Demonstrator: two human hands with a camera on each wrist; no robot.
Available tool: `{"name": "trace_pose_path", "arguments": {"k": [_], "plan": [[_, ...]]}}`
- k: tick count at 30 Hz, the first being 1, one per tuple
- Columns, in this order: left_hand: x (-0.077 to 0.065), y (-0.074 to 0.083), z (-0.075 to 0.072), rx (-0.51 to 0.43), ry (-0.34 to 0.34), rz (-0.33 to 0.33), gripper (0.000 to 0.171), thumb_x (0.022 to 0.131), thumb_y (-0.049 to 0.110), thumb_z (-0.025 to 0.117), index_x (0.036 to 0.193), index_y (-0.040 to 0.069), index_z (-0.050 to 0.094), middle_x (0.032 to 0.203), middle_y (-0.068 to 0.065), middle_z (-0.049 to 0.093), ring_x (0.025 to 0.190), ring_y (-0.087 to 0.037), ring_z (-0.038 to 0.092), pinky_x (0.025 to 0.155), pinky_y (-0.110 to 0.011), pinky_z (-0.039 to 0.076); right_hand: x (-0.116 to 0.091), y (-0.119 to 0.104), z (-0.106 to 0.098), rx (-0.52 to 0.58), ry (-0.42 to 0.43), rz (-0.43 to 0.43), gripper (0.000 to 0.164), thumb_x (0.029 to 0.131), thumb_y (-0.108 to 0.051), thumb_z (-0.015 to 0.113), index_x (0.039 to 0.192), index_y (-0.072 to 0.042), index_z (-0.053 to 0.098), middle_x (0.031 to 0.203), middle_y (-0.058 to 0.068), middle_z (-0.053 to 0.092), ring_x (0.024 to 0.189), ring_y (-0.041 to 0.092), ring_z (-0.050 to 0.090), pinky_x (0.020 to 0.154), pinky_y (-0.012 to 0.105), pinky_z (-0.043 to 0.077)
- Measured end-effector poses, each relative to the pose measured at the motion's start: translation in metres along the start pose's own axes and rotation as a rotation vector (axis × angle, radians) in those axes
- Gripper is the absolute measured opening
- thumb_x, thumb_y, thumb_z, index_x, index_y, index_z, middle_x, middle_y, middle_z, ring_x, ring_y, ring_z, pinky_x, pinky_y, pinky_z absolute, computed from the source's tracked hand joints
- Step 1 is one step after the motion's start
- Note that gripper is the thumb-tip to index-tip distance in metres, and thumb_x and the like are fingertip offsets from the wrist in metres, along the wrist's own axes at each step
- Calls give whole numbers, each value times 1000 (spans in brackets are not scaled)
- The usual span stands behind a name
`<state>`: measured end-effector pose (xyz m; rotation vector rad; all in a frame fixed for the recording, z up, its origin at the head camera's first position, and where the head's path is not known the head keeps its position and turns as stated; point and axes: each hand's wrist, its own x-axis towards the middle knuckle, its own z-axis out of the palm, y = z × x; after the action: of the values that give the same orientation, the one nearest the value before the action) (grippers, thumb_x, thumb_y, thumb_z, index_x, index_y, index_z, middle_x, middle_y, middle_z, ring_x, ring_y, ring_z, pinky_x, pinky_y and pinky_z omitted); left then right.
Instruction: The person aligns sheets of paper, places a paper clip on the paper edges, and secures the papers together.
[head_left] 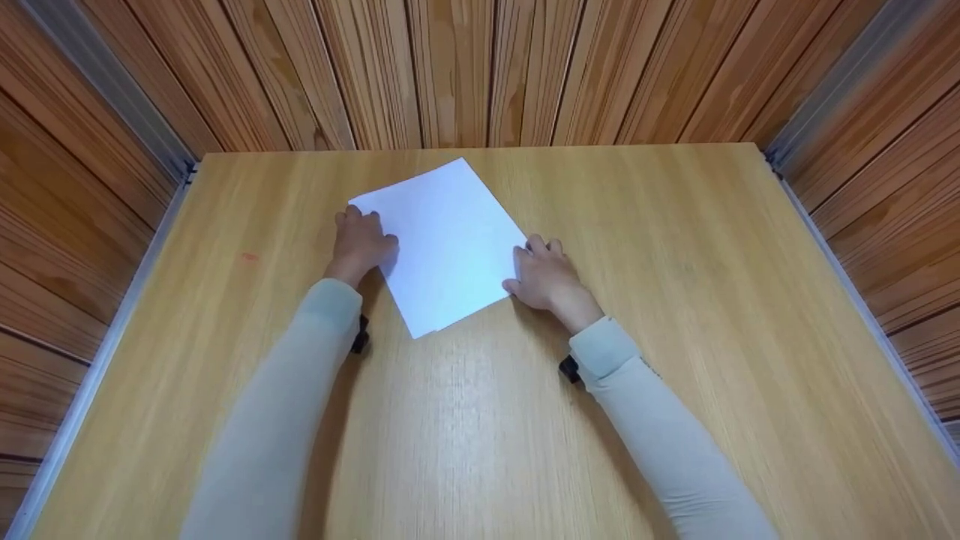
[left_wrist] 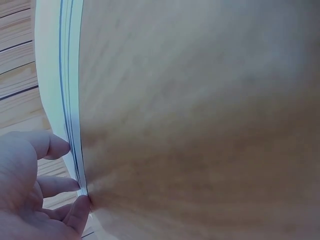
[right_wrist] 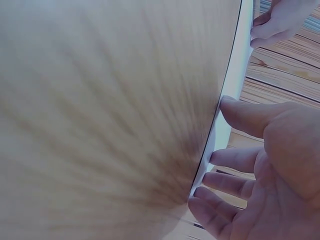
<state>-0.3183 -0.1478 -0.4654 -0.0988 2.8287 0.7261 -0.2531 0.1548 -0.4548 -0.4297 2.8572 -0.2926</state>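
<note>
A stack of white paper sheets lies skewed on the wooden table, between my two hands, its top corner toward the plank wall. My left hand is at the left edge, up by the corner, thumb and fingers spread and touching the sheets; my right hand is at the right corner, thumb and fingers apart, the tips against the edge. Neither is curled round the paper. From my left wrist I see several edges lying close together, and the near side has a small step, so the sheets are not quite flush. I judge the stack light and smooth, the layers apt to slip over one another, each sheet limp and easy to crease. Opposite edges seem the right place to take it, with flat fingers and gentle, even pressure; a hard squeeze at one corner might buckle it.
</note>
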Motion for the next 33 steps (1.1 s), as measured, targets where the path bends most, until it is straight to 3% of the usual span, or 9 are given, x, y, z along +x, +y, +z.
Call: {"name": "trace_pose_path", "arguments": {"k": [11,22,33], "plan": [[1,12,6,41,17,50,59,103,24,56,153,-7,47,150,-28,40,134,-41,33,114,-51,42,-9,1,-1,-14,-11,29,64,108,-36,62,154,6,46,154,27,41,131,45,41,106,52,46],[1,23,12,81,23,75,62,105,29,58,157,-2,44,148,-23,45,132,-37,37,115,-46,45,-21,2,1,-34,10,45,61,107,-35,64,146,10,52,143,29,48,125,44,45,100,50,49],[9,32,21,107,-8,122,64,106,30,57,160,-2,42,154,-23,41,135,-37,35,120,-47,41,-34,8,1,-13,-4,71,58,107,-34,64,142,11,53,136,27,48,120,42,44,92,48,50]]}}
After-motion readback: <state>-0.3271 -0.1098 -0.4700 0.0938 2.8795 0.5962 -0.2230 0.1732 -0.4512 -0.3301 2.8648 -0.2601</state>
